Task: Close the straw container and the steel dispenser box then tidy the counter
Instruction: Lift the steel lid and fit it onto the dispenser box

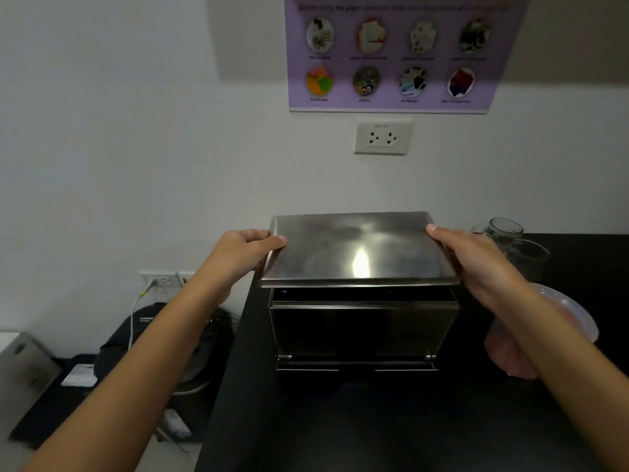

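The steel lid point(357, 248) sits level just above the steel dispenser box point(362, 330) on the counter point(374, 420), its long axis left-to-right, left hand point(238, 255) and right hand point(476, 264) fingers pinching its short ends.

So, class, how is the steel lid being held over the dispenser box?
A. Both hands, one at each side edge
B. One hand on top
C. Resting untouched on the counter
A: the left hand and right hand grip opposite side edges of the steel lid.
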{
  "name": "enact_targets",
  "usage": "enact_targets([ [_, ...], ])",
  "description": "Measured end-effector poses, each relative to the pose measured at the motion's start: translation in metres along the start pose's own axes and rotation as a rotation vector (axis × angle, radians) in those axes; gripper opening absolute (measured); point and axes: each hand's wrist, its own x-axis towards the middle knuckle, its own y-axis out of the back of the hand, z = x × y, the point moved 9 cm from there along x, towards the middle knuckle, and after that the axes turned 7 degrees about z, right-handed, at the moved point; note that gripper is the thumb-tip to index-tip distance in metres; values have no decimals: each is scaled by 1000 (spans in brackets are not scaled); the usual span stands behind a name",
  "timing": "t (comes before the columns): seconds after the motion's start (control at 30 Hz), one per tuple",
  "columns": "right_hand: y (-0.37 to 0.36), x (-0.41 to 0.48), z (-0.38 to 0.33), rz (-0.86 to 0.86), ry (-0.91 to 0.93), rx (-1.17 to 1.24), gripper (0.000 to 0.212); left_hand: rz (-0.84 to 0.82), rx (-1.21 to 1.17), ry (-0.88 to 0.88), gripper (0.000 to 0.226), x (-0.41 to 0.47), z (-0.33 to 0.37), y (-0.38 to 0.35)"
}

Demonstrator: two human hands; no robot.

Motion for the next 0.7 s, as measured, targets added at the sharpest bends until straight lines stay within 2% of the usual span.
enact_targets([
  [0.17,-3,9,16,43,-8,-54,36,10,122,-5,52,-2,-3,-9],
  [0.3,-10,9,30,-29,-97,-58,33,19,193,-8,50,-1,-6,-9],
  [0.4,-12,11,32,-44,-93,-57,29,20,236,-2,47,1,-7,-8],
  [0.53,-12,14,35,-58,-83,-146,42,-16,332,4,40,-1,-7,-14],
  [0.6,-12,16,37,-69,-84,-180,44,-66,417,6,32,-4,-7,-21],
  [0.7,-11,17,40,-81,-105,-197,45,-77,478,-5,33,-5,-2,-25],
])
